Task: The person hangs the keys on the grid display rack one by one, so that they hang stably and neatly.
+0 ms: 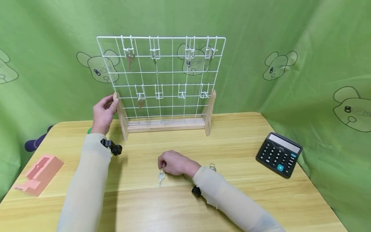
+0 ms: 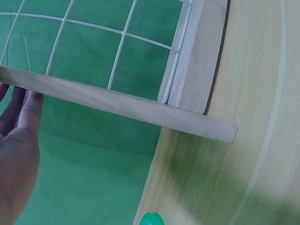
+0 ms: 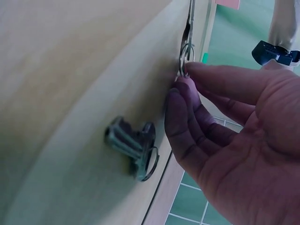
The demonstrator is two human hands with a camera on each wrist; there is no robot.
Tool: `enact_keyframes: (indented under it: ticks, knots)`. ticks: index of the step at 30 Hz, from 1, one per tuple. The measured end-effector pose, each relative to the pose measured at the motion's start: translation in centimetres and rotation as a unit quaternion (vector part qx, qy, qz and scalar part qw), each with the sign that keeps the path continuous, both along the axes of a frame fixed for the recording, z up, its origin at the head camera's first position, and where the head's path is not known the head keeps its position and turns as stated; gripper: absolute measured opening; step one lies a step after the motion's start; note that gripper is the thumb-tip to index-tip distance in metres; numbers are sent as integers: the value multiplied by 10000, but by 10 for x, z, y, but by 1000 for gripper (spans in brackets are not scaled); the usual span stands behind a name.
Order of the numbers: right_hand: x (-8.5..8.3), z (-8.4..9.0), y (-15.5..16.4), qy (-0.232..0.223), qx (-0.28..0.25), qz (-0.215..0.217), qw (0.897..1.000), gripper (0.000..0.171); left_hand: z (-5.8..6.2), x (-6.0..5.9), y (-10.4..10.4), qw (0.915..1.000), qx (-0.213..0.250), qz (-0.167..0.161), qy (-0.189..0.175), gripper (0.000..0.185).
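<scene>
1. Hanging keys on the wire rack (image 1: 161,79) is judged partly done; several hooks are occupied.
2. A loose key (image 1: 161,176) on the surface (image 1: 232,141) is pinched by right-hand fingers (image 3: 187,101).
3. The rack's post is steadied by the left hand (image 1: 102,113), fingers curled.

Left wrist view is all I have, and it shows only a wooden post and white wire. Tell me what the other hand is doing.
Observer: The right hand rests on the table and pinches the ring of a silver key that lies flat on the wood.
Operator: Report any other keys on the table.
Observer: A second key lies beside the right hand, nearer the wrist.
Operator: Say what the wire belongs to.
Observer: It is an upright grid rack with hooks; keys hang from several of them.
Operator: Confirm where my left hand sits on it.
Observer: The left hand holds the top of the rack's left wooden post.
</scene>
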State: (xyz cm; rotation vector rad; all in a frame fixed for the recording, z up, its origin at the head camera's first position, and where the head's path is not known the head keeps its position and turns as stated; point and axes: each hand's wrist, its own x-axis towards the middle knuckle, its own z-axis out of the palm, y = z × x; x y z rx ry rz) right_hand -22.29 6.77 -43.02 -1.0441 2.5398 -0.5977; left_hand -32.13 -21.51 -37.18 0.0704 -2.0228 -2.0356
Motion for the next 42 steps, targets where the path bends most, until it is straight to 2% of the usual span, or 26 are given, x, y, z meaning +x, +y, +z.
enact_keyframes:
  ticks: [7, 14, 20, 28, 37, 42]
  knots:
    - [1, -1, -1, -55, 24, -125, 9999, 23, 0, 0, 0, 10000, 40, 2, 57, 50]
    - [0, 0, 2, -110, -3, -86, 9999, 22, 0, -1, 1, 9999, -19, -69, -84, 50]
    - [-3, 6, 5, -434, -452, -61, 9980, 19, 0, -3, 0, 10000, 7, -73, 1, 51]
    - [-5, 4, 9, -871, -1191, -255, 9887, 13, 0, -2, -1, 10000, -8, -34, -27, 51]
    - [-4, 9, 13, -1085, -1591, -521, 9799, 5, 1, -3, -1, 10000, -33, -31, -67, 50]
    - [-6, 10, 15, -1026, -1862, -613, 9752, 7, 1, -1, -1, 9999, -17, -24, -104, 50]
